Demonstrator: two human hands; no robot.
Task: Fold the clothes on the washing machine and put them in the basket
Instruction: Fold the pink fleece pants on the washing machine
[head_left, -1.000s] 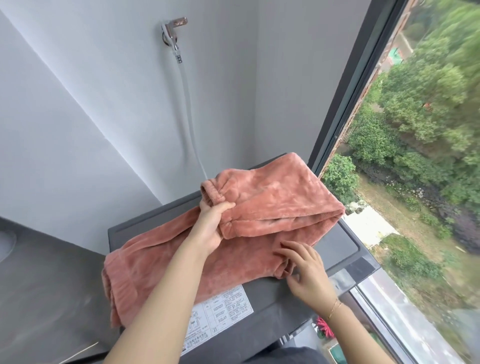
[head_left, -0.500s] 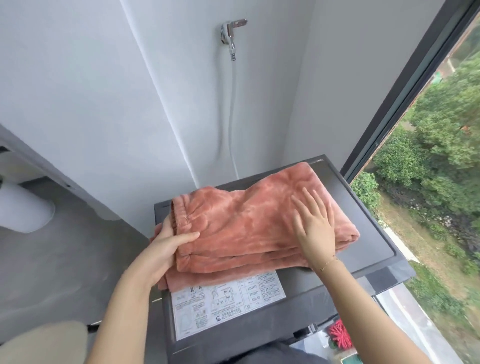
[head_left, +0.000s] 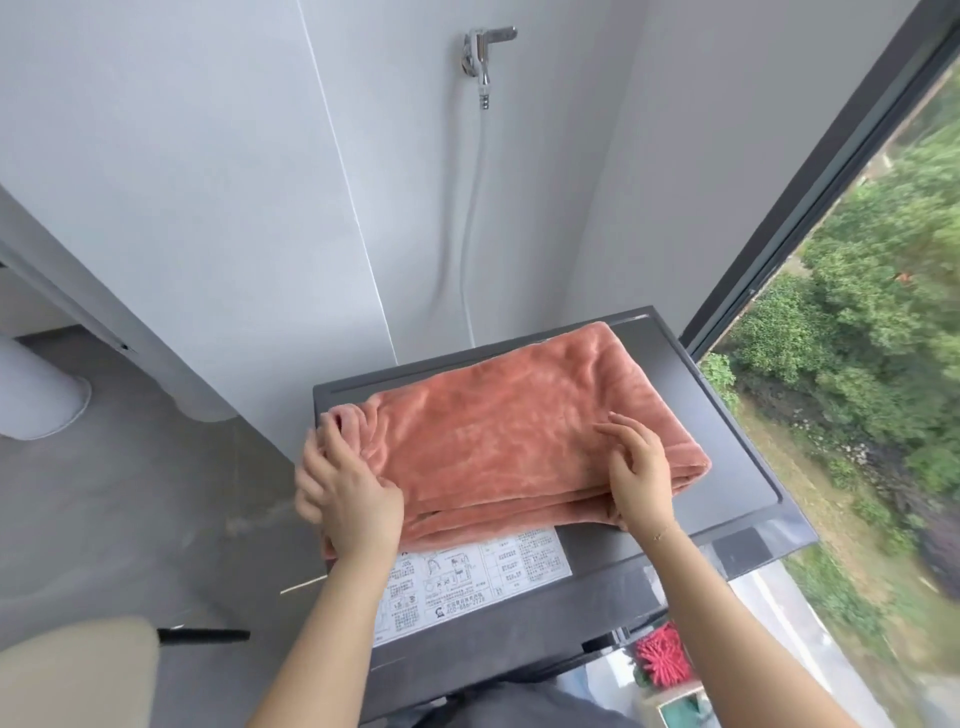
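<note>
A pink fleece garment (head_left: 509, 441) lies folded in a thick rectangle on the dark lid of the washing machine (head_left: 727, 426). My left hand (head_left: 348, 488) is at its left end, blurred, with fingers wrapped round the bunched edge and the thumb on top. My right hand (head_left: 636, 478) rests on the garment near its front right edge. Its fingers are loosely bent above the cloth and its thumb is at the front fold. No basket is plainly in view.
A white label (head_left: 467, 577) covers the lid's front. A tap (head_left: 485, 47) with a hose hangs on the wall behind. A window (head_left: 857, 364) runs along the right. A beige rounded object (head_left: 78, 670) and a black bar (head_left: 202, 635) are lower left, and a red fuzzy item (head_left: 662, 657) is below the machine.
The garment's top half was folded over to the left and flattened. My right hand slid from the top toward the front edge, and my left hand shifted along the left end.
</note>
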